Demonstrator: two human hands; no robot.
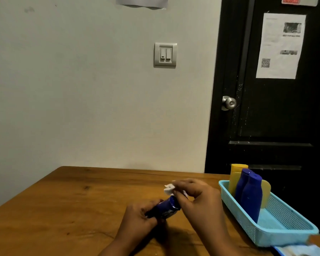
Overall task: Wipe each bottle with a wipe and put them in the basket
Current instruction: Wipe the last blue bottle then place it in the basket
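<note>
Blue bottle point(165, 209) gripped in my left hand point(139, 221) above the counter point(67, 209), my right hand point(194, 195) pinches the wipe point(168, 189) over its end, so wiping's underway; next, I reckon, it joins the basket point(284, 231).

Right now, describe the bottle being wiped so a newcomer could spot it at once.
On the wooden table, left of the light-blue basket, the left hand grips a dark blue bottle held slantwise, the right hand holding a white wipe at its upper end. Unlike the blue and yellow bottles standing in the basket, it is outside.
</note>
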